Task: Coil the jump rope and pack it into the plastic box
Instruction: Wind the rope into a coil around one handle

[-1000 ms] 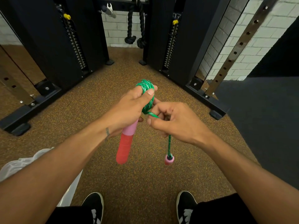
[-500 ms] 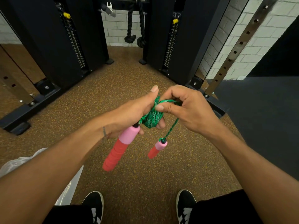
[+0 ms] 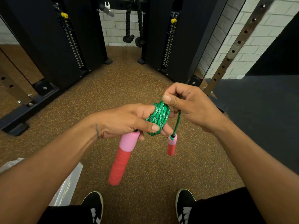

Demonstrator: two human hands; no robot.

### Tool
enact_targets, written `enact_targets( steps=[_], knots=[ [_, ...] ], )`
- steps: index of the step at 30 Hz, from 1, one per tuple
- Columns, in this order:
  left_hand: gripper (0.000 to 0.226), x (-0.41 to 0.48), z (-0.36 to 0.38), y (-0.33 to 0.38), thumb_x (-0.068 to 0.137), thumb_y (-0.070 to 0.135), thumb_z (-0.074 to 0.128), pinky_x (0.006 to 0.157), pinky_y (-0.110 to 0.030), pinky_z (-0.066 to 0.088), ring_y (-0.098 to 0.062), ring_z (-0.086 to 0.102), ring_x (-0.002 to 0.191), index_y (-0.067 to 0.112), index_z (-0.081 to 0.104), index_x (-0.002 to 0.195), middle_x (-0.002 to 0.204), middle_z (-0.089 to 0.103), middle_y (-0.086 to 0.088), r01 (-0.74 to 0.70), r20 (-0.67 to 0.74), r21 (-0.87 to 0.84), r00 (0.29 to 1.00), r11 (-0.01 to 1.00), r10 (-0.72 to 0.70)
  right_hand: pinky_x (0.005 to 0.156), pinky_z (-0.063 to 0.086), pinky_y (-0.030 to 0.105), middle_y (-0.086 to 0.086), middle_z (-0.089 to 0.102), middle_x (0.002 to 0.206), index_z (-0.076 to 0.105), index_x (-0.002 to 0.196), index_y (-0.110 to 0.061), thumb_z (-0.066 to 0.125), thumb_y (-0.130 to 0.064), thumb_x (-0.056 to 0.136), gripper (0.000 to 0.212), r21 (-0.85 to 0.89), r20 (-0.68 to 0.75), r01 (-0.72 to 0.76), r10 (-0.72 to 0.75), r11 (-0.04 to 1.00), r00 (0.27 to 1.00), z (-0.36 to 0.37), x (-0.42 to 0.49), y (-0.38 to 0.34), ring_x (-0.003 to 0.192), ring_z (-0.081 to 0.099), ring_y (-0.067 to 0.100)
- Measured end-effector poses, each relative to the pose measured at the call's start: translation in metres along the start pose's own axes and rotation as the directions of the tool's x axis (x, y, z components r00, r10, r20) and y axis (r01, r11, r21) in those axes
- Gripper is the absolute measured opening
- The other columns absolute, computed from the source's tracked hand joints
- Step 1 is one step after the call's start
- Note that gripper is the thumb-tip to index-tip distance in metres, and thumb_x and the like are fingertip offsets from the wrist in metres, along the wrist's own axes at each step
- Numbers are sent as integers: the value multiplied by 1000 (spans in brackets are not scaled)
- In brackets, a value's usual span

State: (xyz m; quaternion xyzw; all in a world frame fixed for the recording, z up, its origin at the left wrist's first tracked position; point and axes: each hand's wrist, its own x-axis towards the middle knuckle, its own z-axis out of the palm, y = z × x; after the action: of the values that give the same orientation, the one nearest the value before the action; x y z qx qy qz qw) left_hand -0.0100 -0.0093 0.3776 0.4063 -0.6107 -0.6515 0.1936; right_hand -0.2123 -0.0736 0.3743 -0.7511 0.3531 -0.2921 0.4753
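Note:
A green jump rope [image 3: 157, 118] is wound in a tight coil around the fingers of my left hand [image 3: 129, 121], whose thumb presses on the coil. One pink and red handle [image 3: 123, 159] hangs down from under that hand. My right hand [image 3: 189, 107] pinches the loose end of the rope at the top of the coil. From it a short length drops to the second handle [image 3: 171, 145], which dangles free. The clear plastic box [image 3: 68, 189] lies on the floor at the lower left, mostly hidden by my left forearm.
I stand on brown speckled rubber floor [image 3: 145, 81], my black shoes [image 3: 94, 206] at the bottom. Black cable machine towers [image 3: 53, 41] stand ahead on both sides, with a black rope attachment [image 3: 132, 25] hanging between them. A perforated steel upright [image 3: 234, 50] leans at the right.
My right hand has carried the rope end over the top of the coil, adding a turn. The dangling length is shorter and the second handle hangs closer to my hands.

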Motion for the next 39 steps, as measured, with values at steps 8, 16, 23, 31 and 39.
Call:
enact_targets(
  steps=[8, 16, 23, 31, 39],
  knots=[
    [46, 0, 2, 0, 92, 5, 56, 62, -21, 47, -6, 62, 87, 8, 49, 137, 104, 70, 0, -45, 88, -68, 995, 997, 51, 61, 43, 18, -11, 64, 70, 67, 85, -13, 58, -35, 87, 25, 145, 129, -81, 62, 986, 990, -1, 0, 2, 66, 53, 7],
    [46, 2, 1, 0, 90, 11, 56, 64, -26, 46, -12, 64, 104, 17, 49, 136, 99, 67, 5, -124, 52, -93, 990, 988, 130, 74, 45, 35, 4, 66, 78, 66, 86, -11, 54, -29, 95, 24, 295, 170, -255, 212, 921, 962, 3, 1, 9, 69, 54, 21],
    [56, 5, 1, 1, 86, 8, 56, 57, -21, 45, -9, 63, 97, 14, 47, 142, 96, 66, 3, -245, -82, -285, 970, 927, 231, 69, 44, 30, -7, 66, 71, 73, 81, -26, 43, -10, 104, 41, 334, 203, -318, 262, 887, 944, 18, 0, 13, 64, 54, 7],
    [50, 8, -6, 4, 90, 4, 54, 52, -17, 45, -8, 62, 99, 19, 54, 137, 96, 68, 3, -352, -376, -402, 905, 845, 198, 62, 45, 26, -2, 59, 73, 74, 92, -30, 51, -30, 102, 24, 63, 284, -322, 293, 945, 913, 39, -6, 18, 62, 53, 8],
    [43, 5, -17, 2, 95, 0, 51, 51, -20, 42, -9, 65, 101, 23, 60, 131, 90, 68, 5, -236, -478, -254, 874, 938, 90, 58, 39, 24, -10, 54, 63, 78, 101, -24, 59, -35, 97, 22, -10, 298, -242, 234, 970, 925, 35, -9, 0, 58, 46, 6]
  ],
)
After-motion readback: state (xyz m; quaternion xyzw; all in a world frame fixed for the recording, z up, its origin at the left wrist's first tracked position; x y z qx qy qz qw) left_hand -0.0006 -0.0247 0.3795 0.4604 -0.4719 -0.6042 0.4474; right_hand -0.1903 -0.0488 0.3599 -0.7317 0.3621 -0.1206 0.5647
